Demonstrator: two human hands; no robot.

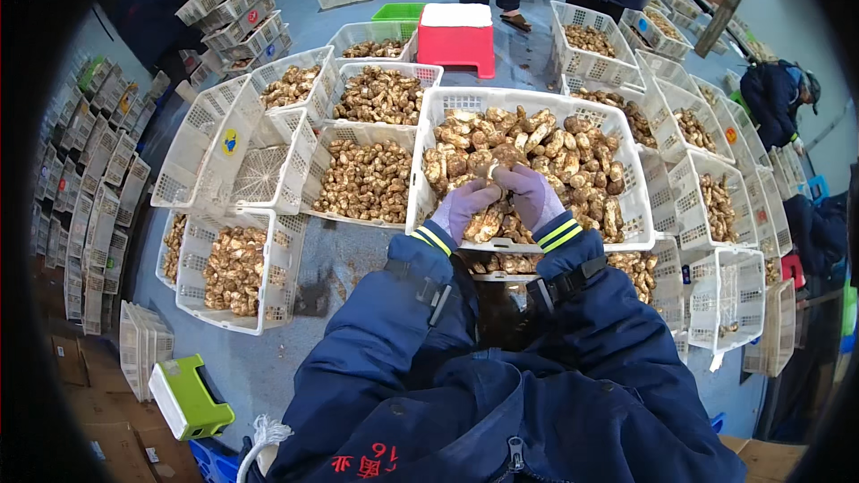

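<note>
Straight ahead, a white plastic crate [637, 183] is heaped with brown-and-cream mushrooms [582, 156]. Over its near side, my left hand [467, 203] and my right hand [531, 194], both in pale purple gloves, come together with bent fingers. Between their fingertips is a brown mushroom [501, 161], mostly covered by the gloves and the pile behind it. Both hands look closed on it. Just below them lies a larger pale mushroom [484, 224] in the crate. More mushrooms show in another crate under the near rim.
Crates of smaller mushrooms [362, 181] stand to the left, with others [711, 206] to the right. A red stool with a white top [456, 36] stands beyond. At lower left is a green-and-white stool [190, 398]. Co-workers [778, 98] stand or bend around the stacked crates.
</note>
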